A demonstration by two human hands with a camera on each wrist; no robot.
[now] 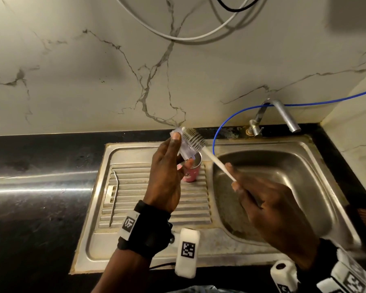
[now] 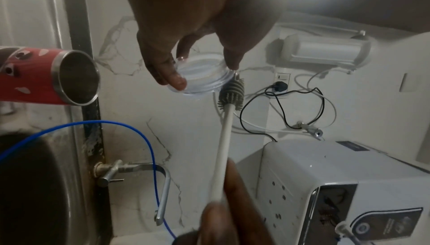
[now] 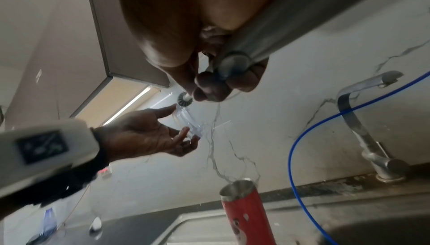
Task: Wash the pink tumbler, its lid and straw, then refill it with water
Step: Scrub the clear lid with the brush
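Note:
My left hand [image 1: 169, 166] holds the clear plastic lid [image 1: 183, 144] up over the drainboard, pinched at its rim between thumb and fingers [image 2: 172, 76]. My right hand [image 1: 268, 208] grips the white handle of a bottle brush [image 1: 218, 163]; its grey bristle head [image 1: 193, 137] lies against the lid [image 2: 202, 78]. The pink tumbler [image 1: 191, 170] stands upright and open on the ribbed drainboard, partly hidden behind my left hand. A bent metal straw [image 1: 114, 197] lies on the drainboard's left side. In the right wrist view the lid [image 3: 188, 122] sits in the left hand [image 3: 149, 136], above the tumbler [image 3: 244, 214].
The steel sink basin [image 1: 283, 187] lies to the right, with a tap [image 1: 283, 115] at its back rim and a blue hose [image 1: 224, 123] looping past it. Black countertop [image 1: 30, 166] extends left. Cables hang on the marble wall. A white water purifier [image 2: 325, 184] shows in the left wrist view.

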